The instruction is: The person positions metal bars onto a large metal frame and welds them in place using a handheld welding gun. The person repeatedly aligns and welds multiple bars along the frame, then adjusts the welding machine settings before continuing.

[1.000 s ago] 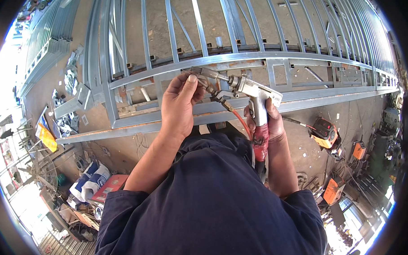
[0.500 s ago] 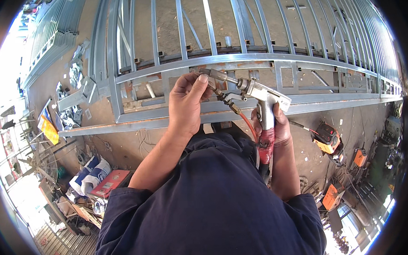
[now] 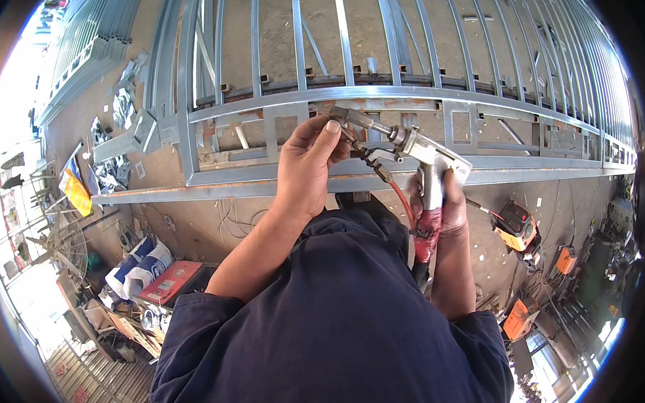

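Note:
A silver, pistol-shaped welding gun (image 3: 427, 150) is held over the steel frame, its barrel pointing left and slightly up. My right hand (image 3: 456, 204) wraps its grip, just above red wrapping (image 3: 427, 226) on the lower handle. My left hand (image 3: 306, 165) is closed in a pinch at the gun's front end, thumb below the dark nozzle (image 3: 352, 117). Beneath the barrel, a thin tube with metal fittings (image 3: 370, 157) runs back to an orange hose (image 3: 401, 197). My left fingers hide the tube's front end.
A galvanized steel frame (image 3: 383, 92) with many parallel bars lies ahead of me. Stacked frames (image 3: 93, 58) stand at the far left. An orange and black machine (image 3: 515, 226) sits on the floor at right. White-and-blue sacks (image 3: 146, 266) and a red case (image 3: 172, 281) are at left.
Both hands and the welding gun have shifted slightly right in the picture. The frame has also shifted a little right in view. My grips look the same.

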Action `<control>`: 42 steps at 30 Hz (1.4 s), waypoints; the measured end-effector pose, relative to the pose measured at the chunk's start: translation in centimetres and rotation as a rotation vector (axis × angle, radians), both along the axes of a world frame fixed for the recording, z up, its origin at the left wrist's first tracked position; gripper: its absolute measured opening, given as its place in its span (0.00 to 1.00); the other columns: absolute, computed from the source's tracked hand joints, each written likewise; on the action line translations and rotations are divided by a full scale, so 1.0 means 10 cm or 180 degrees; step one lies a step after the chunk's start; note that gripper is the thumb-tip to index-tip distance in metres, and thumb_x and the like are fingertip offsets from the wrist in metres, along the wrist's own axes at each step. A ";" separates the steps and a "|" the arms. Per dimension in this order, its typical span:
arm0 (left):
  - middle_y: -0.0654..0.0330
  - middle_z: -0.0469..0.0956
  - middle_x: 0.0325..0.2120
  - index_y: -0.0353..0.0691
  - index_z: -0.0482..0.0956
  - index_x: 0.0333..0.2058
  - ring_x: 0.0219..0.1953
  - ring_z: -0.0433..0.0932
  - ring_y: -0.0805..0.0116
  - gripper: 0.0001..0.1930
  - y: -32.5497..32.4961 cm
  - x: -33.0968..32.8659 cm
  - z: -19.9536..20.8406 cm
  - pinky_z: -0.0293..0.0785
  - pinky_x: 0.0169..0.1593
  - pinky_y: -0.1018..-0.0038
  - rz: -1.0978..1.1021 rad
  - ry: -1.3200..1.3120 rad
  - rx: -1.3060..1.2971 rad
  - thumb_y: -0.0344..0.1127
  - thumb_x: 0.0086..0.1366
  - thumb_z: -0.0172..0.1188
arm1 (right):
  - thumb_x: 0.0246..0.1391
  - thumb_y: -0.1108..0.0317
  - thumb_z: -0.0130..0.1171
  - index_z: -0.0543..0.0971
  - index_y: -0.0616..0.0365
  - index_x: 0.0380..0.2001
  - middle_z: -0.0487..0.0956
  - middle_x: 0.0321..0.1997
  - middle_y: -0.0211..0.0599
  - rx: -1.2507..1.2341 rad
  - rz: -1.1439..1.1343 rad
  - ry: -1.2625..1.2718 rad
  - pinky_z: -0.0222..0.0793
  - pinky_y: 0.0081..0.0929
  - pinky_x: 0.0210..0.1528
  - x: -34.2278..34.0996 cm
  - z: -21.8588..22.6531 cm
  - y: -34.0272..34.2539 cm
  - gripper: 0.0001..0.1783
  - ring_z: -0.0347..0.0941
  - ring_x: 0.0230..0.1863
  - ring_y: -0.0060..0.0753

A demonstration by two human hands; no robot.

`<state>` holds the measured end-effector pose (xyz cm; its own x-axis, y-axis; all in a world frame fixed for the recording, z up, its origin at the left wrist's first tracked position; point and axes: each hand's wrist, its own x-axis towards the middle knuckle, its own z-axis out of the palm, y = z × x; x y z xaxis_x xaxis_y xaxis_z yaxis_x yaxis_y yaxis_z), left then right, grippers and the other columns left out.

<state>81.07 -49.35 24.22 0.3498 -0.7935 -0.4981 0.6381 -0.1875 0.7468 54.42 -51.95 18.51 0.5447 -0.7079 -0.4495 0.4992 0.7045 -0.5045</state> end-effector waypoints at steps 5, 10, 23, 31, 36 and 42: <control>0.65 0.84 0.33 0.45 0.79 0.43 0.34 0.81 0.76 0.06 -0.01 0.01 -0.03 0.77 0.39 0.76 -0.0020 -0.0057 -0.0095 0.36 0.73 0.66 | 0.55 0.34 0.69 0.76 0.64 0.57 0.83 0.38 0.52 -0.0080 0.0109 -0.0005 0.80 0.29 0.23 0.01 0.02 -0.02 0.44 0.82 0.24 0.39; 0.65 0.84 0.33 0.45 0.80 0.44 0.33 0.81 0.76 0.06 -0.03 -0.02 -0.02 0.77 0.39 0.77 -0.0004 -0.0044 -0.0038 0.36 0.73 0.66 | 0.55 0.33 0.69 0.76 0.64 0.57 0.83 0.38 0.52 -0.0080 0.0035 0.0074 0.80 0.29 0.23 0.01 0.04 -0.01 0.44 0.82 0.24 0.39; 0.65 0.83 0.35 0.43 0.80 0.43 0.34 0.79 0.76 0.06 -0.02 -0.04 -0.01 0.76 0.40 0.78 0.0165 -0.0126 -0.0094 0.36 0.73 0.66 | 0.55 0.35 0.69 0.77 0.64 0.56 0.84 0.38 0.53 -0.0113 0.0062 0.0012 0.81 0.29 0.25 0.04 0.06 -0.01 0.43 0.83 0.25 0.39; 0.64 0.83 0.34 0.41 0.80 0.43 0.33 0.79 0.76 0.06 -0.03 -0.07 0.08 0.76 0.41 0.78 0.0071 -0.0237 -0.0083 0.35 0.74 0.65 | 0.59 0.37 0.67 0.76 0.66 0.57 0.84 0.39 0.55 0.0140 0.0040 -0.0177 0.81 0.29 0.24 -0.05 -0.04 0.02 0.41 0.84 0.25 0.41; 0.64 0.83 0.35 0.41 0.80 0.44 0.33 0.79 0.75 0.07 -0.03 -0.10 0.07 0.76 0.41 0.77 0.0115 -0.0103 -0.0032 0.35 0.73 0.66 | 0.59 0.38 0.67 0.75 0.68 0.57 0.83 0.40 0.57 0.0019 -0.0052 -0.0355 0.82 0.31 0.24 -0.03 -0.05 0.04 0.41 0.84 0.25 0.42; 0.65 0.82 0.34 0.40 0.81 0.44 0.32 0.79 0.75 0.08 -0.01 -0.07 0.09 0.77 0.40 0.77 0.0083 -0.0172 -0.0067 0.35 0.72 0.68 | 0.59 0.39 0.68 0.75 0.68 0.57 0.83 0.40 0.59 0.0073 -0.0043 -0.0392 0.82 0.31 0.24 -0.04 -0.03 0.06 0.41 0.84 0.24 0.43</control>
